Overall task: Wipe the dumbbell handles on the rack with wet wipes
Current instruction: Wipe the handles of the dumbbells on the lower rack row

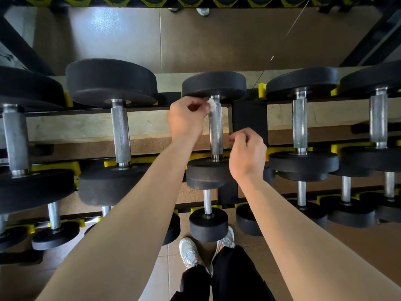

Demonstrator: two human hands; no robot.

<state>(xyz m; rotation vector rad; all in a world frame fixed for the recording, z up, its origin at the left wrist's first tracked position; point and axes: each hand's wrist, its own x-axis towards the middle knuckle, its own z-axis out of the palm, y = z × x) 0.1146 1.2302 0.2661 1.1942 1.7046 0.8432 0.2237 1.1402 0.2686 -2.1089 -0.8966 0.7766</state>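
A black dumbbell with a knurled steel handle (216, 131) lies on the upper shelf of the rack (249, 118), straight ahead of me. My left hand (186, 120) pinches a small crumpled white wet wipe (211, 104) and holds it against the far end of that handle, just below the far weight head. My right hand (247, 155) hovers at the right of the handle's near end with its fingers curled; I cannot see anything held in it.
More black dumbbells lie either side on the same shelf, such as the one at left (120, 131) and at right (299, 127). Smaller dumbbells (208, 224) fill the lower shelf. My shoes (191, 253) stand on the tiled floor below.
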